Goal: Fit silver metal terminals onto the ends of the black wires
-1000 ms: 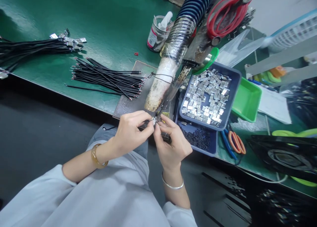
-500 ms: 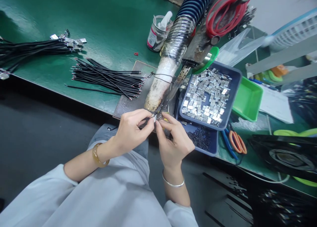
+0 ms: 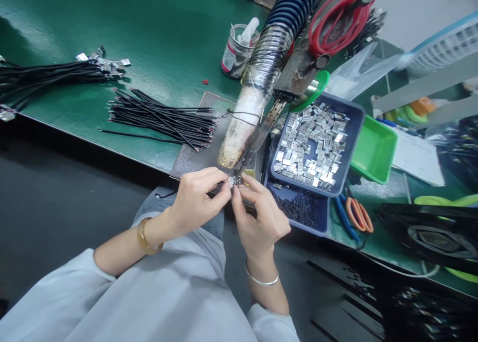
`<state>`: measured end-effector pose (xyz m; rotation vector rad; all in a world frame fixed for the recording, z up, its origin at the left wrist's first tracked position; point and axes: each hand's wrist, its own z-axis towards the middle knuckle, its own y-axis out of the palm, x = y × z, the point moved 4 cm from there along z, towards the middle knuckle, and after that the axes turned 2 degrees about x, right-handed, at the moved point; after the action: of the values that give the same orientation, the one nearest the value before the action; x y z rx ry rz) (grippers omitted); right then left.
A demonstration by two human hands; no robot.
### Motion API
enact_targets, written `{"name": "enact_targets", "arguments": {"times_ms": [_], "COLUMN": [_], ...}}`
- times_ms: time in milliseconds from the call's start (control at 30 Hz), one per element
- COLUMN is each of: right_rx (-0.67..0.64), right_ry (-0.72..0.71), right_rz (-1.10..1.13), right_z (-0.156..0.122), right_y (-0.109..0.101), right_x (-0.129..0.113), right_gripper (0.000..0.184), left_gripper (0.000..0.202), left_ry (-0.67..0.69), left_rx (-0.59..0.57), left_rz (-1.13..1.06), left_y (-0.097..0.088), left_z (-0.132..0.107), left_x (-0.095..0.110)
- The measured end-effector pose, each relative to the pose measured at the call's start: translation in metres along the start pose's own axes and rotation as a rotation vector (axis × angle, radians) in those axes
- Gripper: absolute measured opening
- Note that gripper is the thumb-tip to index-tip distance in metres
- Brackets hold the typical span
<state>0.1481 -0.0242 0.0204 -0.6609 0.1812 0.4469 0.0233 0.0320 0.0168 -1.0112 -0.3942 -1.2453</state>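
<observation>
My left hand point(image 3: 201, 195) is closed in a pinch on a thin black cable point(image 3: 166, 195), whose free end pokes out behind the wrist side of the hand. Thumb and fingers of my right hand point(image 3: 261, 207) pinch a small silvery metal piece point(image 3: 232, 181) at the cable's tip, and the fingertips of both hands nearly meet there. Just above them ends the narrow tip of a soldering iron point(image 3: 274, 114), fixed in a holder; whether it touches the piece I cannot tell. The fingers partly cover the join.
A wrapped hose point(image 3: 242, 118) comes down beside the iron. Left of it lie a bundle of black cables point(image 3: 160, 115) and finished-looking cables with metal ends point(image 3: 63, 73). On the right are a tray of metal shells point(image 3: 277, 169), a lower tray point(image 3: 321, 222), a green box point(image 3: 377, 148) and orange-handled scissors point(image 3: 359, 215).
Both hands have shifted very slightly left, and the metal piece has tilted a little between the fingertips. The cable's free end has swung slightly left. Everything else looks the same.
</observation>
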Motion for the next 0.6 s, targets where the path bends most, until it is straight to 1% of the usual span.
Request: {"name": "enact_targets", "arguments": {"times_ms": [100, 267, 367, 433, 467, 533, 600], "right_rx": [-0.008, 0.017, 0.051, 0.063, 0.056, 0.032, 0.029], "right_ry": [-0.018, -0.008, -0.015, -0.018, -0.006, 0.045, 0.109], "right_rz": [-0.014, -0.034, -0.023, -0.015, -0.008, 0.017, 0.059], "right_z": [-0.003, -0.005, -0.006, -0.006, -0.007, -0.01, -0.018], "right_y": [0.0, -0.002, -0.003, -0.003, -0.003, -0.006, -0.016], "right_x": [0.001, 0.0, -0.002, -0.004, -0.003, 0.002, 0.01], "right_gripper": [0.015, 0.014, 0.015, 0.015, 0.014, 0.013, 0.01], "left_gripper": [0.019, 0.02, 0.018, 0.019, 0.02, 0.019, 0.018], "left_ry": [-0.004, 0.005, -0.034, -0.108, -0.167, -0.331, -0.489], "left_rx": [-0.015, 0.001, 0.003, -0.032, -0.066, -0.147, -0.226], "left_rz": [0.005, 0.002, -0.037, -0.104, -0.154, -0.281, -0.397], "left_y": [0.001, 0.0, -0.001, 0.0, 0.0, 0.001, 0.001], "left_z": [-0.002, -0.004, -0.005, -0.006, -0.006, -0.008, -0.012], "left_x": [-0.001, 0.0, 0.0, -0.002, -0.004, -0.009, -0.013]}}
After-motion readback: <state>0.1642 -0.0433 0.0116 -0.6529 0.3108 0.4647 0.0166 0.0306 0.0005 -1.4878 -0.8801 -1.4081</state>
